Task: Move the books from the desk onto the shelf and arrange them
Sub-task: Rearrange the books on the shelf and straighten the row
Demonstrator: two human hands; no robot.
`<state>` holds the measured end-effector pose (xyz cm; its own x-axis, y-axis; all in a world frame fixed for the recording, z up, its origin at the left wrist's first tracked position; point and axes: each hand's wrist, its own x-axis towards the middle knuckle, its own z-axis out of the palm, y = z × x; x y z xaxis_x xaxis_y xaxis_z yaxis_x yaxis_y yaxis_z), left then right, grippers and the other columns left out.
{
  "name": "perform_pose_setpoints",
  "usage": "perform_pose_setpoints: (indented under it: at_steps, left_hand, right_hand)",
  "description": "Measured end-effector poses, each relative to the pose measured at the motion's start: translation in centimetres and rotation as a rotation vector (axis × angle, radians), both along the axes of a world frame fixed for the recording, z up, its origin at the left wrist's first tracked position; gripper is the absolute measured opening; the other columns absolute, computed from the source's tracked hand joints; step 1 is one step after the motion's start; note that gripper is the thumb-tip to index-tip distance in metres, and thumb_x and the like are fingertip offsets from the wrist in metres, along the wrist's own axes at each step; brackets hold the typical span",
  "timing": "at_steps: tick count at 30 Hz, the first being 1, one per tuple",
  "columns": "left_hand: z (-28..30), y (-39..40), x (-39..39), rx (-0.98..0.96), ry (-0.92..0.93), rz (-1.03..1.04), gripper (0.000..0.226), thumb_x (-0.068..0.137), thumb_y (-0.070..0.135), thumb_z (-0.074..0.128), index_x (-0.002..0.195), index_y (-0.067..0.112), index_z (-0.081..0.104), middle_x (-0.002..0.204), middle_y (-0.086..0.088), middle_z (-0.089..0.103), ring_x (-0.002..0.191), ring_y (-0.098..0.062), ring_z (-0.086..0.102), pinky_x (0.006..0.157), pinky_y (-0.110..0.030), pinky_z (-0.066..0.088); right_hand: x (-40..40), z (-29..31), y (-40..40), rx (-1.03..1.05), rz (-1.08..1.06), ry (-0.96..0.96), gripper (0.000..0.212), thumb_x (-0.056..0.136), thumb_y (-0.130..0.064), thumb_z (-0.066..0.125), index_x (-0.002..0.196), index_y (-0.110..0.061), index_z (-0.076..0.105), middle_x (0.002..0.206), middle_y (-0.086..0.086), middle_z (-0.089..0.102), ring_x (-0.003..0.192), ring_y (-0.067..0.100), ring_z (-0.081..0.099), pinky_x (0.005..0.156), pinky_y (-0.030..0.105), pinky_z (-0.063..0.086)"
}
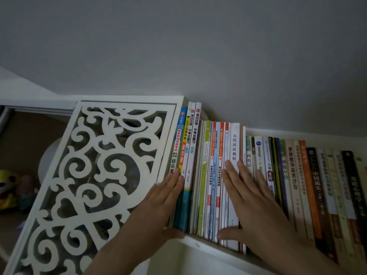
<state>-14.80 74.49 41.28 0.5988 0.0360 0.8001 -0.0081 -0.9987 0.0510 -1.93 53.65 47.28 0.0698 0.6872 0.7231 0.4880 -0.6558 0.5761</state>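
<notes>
Where the row of books (216, 175) stands upright on the white shelf (200, 244), spines face the camera and several titles can be read. At the left end, tall study guides carry 国家教师资格考试, 山西中考 with 2024, and twice 滚动迁移·中考总复习, one marked 历史. Further right, a white spine reads 古代汉语教程 (235, 143), then 西游记 (249, 155), 健康瘦身蔬果沙拉 (293, 169) and a dark spine with 中国通史 (317, 181). Thin red, blue and green booklets fill the stretch between the tall guides and the white spine; their small print is too blurred to read.

Both hands lie flat against the spines with fingers straight. The left hand (164, 197) presses the lower part of the leftmost guides, just beside the carved white lattice panel (95, 169), its thumb tucked under the books' bottom edge. The right hand (256, 205) is spread over the white spine and its neighbours, thumb at the foot of the thin booklets. Behind the panel, far left, a yellow plush toy (8, 187) sits in shadow.
</notes>
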Motion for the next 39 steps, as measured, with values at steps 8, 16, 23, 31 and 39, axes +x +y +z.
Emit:
perform_pose_setpoints:
  at_steps: [8,16,23,31,39]
  left_hand:
    - [0.6,-1.3,-0.9,0.052,0.038,0.13,0.107,0.088,0.054,0.057,0.146,0.028,-0.029,0.152,0.017,-0.038,0.141,0.0,-0.031,0.123,-0.03,-0.001]
    - [-1.5,-0.5,0.0,-0.115,-0.06,-0.051,0.103,0.087,0.032,0.069,0.147,0.042,-0.014,0.148,0.039,-0.027,0.142,0.012,-0.002,0.116,-0.019,0.026]
    - [-1.1,-0.8,-0.8,-0.522,-0.312,-0.306,0.039,0.095,0.025,0.057,0.129,0.04,0.045,0.109,0.036,0.054,0.103,0.024,0.051,0.081,-0.004,0.048]
    - [1.1,-2.0,2.6,-0.658,-0.382,-0.136,0.019,0.103,0.035,0.039,0.107,0.021,0.05,0.091,0.006,0.069,0.072,-0.005,0.067,0.065,-0.027,0.058]
    - [1.1,-2.4,2.8,-0.878,-0.402,-0.244,0.023,0.102,0.035,0.043,0.113,0.021,0.058,0.098,0.005,0.07,0.091,-0.01,0.068,0.082,-0.04,0.059]
  right_hand:
    - [-1.6,-0.4,0.3,0.035,0.01,0.015,0.13,0.048,-0.09,0.059,0.147,-0.007,0.039,0.157,0.014,0.03,0.144,0.036,0.028,0.106,0.064,0.018]
    - [-4.7,0.3,4.9,-0.064,0.147,0.037,0.094,0.076,-0.073,0.032,0.149,-0.014,0.037,0.16,0.006,0.027,0.146,0.027,0.027,0.106,0.065,0.017]
    - [-5.4,3.7,6.3,-0.099,0.131,0.12,0.114,0.078,-0.079,0.046,0.152,-0.022,-0.018,0.156,0.004,-0.035,0.145,0.027,-0.029,0.115,0.065,-0.009]
    - [-4.6,3.8,6.0,-0.13,0.159,0.124,0.141,0.06,-0.085,0.062,0.151,-0.02,-0.024,0.152,0.001,-0.043,0.145,0.022,-0.03,0.115,0.061,-0.016]
    - [-4.4,3.2,6.5,-0.142,0.108,0.115,0.148,0.056,-0.084,0.064,0.15,-0.013,-0.026,0.151,0.009,-0.044,0.142,0.025,-0.034,0.11,0.067,-0.014]
